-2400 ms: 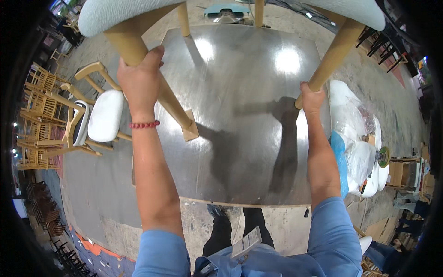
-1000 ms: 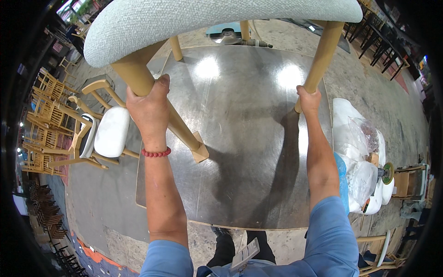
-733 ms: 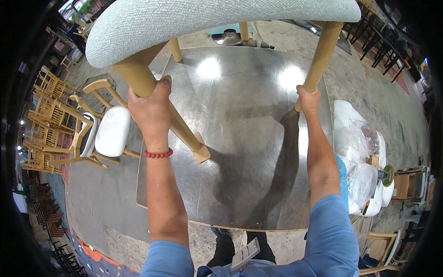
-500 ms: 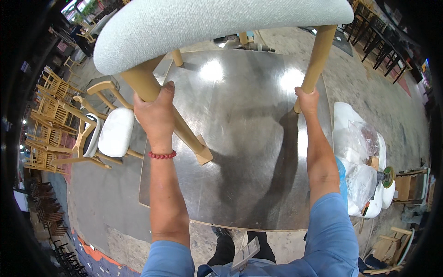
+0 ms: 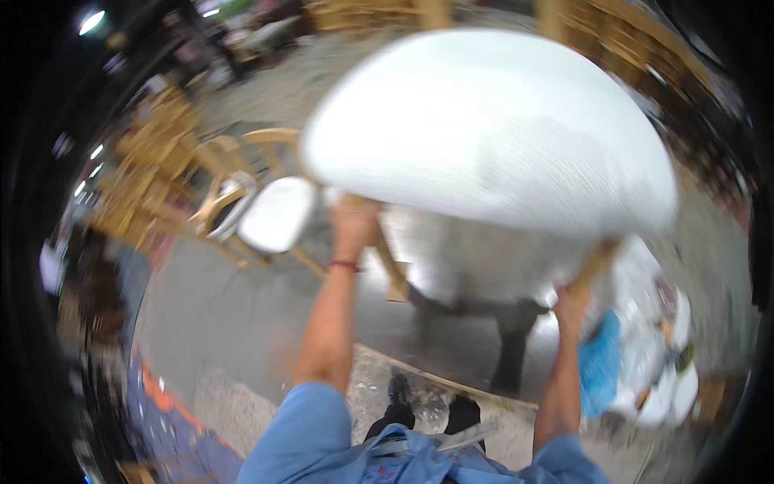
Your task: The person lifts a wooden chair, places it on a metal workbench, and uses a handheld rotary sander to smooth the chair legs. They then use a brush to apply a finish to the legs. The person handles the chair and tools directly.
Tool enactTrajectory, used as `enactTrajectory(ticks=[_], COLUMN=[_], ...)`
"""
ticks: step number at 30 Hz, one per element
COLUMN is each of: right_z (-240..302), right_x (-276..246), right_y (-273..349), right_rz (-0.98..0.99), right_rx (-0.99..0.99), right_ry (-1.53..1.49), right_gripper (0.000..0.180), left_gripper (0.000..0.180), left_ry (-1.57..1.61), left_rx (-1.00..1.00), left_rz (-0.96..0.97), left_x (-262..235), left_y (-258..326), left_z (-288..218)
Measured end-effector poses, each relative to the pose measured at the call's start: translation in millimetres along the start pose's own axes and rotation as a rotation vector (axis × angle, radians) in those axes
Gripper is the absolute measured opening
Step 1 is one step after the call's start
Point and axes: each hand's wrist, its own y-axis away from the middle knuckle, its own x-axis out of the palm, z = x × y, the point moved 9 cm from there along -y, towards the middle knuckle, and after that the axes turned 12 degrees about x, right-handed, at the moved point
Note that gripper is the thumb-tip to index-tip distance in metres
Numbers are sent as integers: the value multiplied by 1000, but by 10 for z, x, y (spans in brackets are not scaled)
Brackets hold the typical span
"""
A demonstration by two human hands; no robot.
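Note:
A chair with a white fabric seat [image 5: 484,121] and pale wooden legs is in my hands above a grey metal-topped table [image 5: 451,355]. My left hand [image 5: 353,230] is closed round the left near leg, just below the seat. Lower down, my right hand [image 5: 572,306] grips the right near leg [image 5: 595,264]. A small wooden block [image 5: 397,285] shows by the lower end of the left leg. The seat hides the far legs and the table's far part. Motion blurs the seat and both hands.
Wooden chairs stand left of the table, one with a white seat [image 5: 278,214]. More wooden chairs [image 5: 153,169] are stacked beyond them. Right of the table lie clear plastic wrapping [image 5: 645,323] and a blue plastic bag [image 5: 599,367]. My feet are at the near table edge.
The chair has tilted so that more of its seat top shows. Both hands still hold the same legs and sit farther right and lower in view. The whole view has swung.

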Motion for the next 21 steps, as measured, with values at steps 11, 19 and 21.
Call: enactTrajectory(ticks=[11, 19, 21], right_z=[-709, -2686, -2559], right_x=[-392, -1666, -1533], right_y=[1264, 2150, 2262], right_rz=[-66, -505, -447], right_rx=[-176, 165, 215], right_ry=[-224, 61, 83], right_gripper=[30, 68, 65], left_gripper=[50, 46, 43], left_ry=[1202, 1131, 1047], left_rx=[-850, -861, -931], left_rz=[-133, -95, 192], left_x=[-362, -56, 188], left_y=[88, 671, 1172], left_z=[-112, -344, -522])
